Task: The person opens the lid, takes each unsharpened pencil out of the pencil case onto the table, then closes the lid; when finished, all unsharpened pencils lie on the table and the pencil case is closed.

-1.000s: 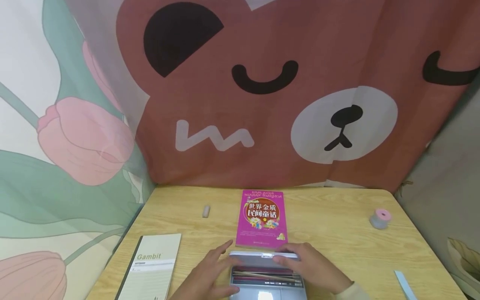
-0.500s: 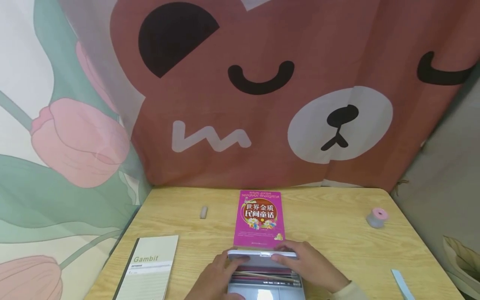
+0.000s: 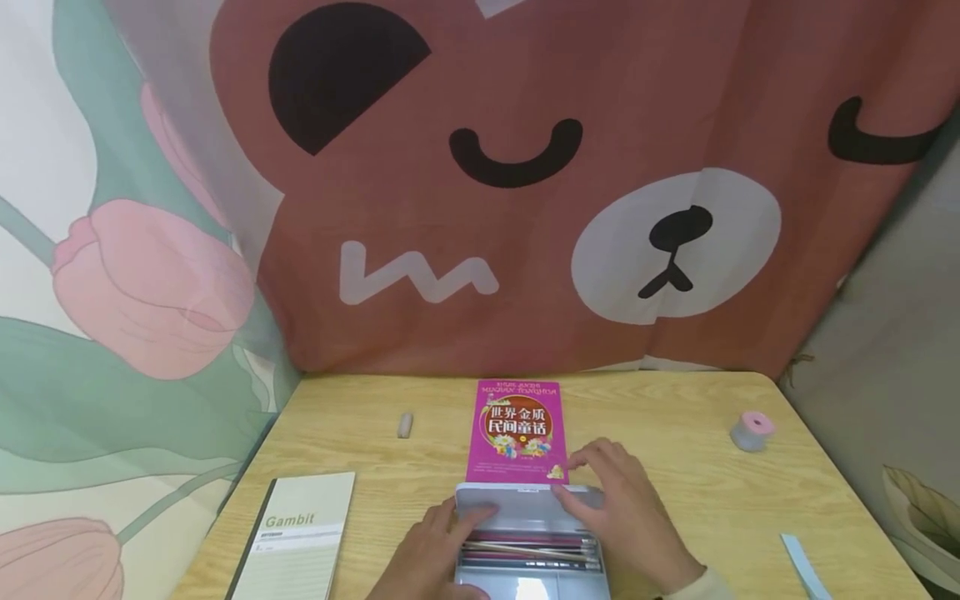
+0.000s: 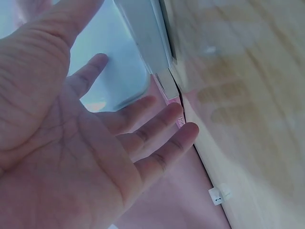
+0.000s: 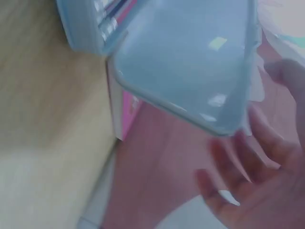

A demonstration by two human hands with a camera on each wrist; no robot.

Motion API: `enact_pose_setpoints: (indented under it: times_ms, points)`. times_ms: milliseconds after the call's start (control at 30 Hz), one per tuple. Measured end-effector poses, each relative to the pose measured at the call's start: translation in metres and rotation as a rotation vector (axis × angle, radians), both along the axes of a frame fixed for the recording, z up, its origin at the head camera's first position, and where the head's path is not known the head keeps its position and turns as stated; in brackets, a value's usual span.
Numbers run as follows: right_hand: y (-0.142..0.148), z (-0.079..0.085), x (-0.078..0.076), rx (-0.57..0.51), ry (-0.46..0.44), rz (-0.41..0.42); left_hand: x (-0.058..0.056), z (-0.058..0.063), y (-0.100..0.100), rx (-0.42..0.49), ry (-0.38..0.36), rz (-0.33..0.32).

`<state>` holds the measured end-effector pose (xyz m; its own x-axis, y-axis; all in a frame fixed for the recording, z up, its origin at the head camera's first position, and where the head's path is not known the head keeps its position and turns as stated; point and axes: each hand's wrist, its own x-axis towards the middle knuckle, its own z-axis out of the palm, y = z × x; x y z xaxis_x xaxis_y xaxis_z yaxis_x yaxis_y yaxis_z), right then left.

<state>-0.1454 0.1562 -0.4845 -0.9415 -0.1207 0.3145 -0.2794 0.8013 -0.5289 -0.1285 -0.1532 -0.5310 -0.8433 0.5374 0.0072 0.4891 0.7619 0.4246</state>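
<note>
The left hand (image 3: 423,550) stands at the left end of the pencil case (image 3: 495,581), its fingers extended and apart, index finger over the inner face of the raised lid (image 3: 517,512). The case lies on the tabletop (image 3: 660,417) between both hands, its long axis apparently left to right, along the pencils (image 3: 532,552). The right hand (image 3: 633,521), fingers spread, unclamped, is nearer the lid's upper edge; contact there is unclear.
</note>
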Motion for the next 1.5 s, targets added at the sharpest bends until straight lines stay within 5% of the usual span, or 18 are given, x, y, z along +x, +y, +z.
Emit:
enact_pose_setpoints:
  times_ms: [67, 167, 367, 467, 667, 1167, 1500]
  points:
    - [0.0, 0.005, 0.003, 0.013, 0.148, 0.006, -0.001, 0.0, -0.001, 0.0, -0.025, 0.008]
    - [-0.002, 0.012, 0.009, 0.057, 0.188, 0.084, -0.002, 0.0, -0.001, -0.015, -0.04, 0.019]
    - [-0.006, 0.006, 0.011, 0.246, -0.206, 0.348, -0.003, 0.0, -0.002, -0.033, -0.044, 0.025]
    - [-0.008, -0.007, 0.011, 0.297, -0.268, 0.39, -0.003, 0.0, -0.002, -0.027, -0.061, 0.021]
    - [-0.01, -0.025, 0.014, 0.322, -0.171, 0.408, -0.004, 0.001, 0.0, -0.014, -0.102, 0.026]
    - [-0.019, -0.032, 0.016, 0.284, -0.377, 0.372, -0.002, 0.003, 0.0, 0.011, -0.098, 0.04]
    - [-0.01, -0.026, 0.019, 0.268, -0.208, 0.386, 0.0, 0.005, 0.0, 0.02, -0.094, 0.039]
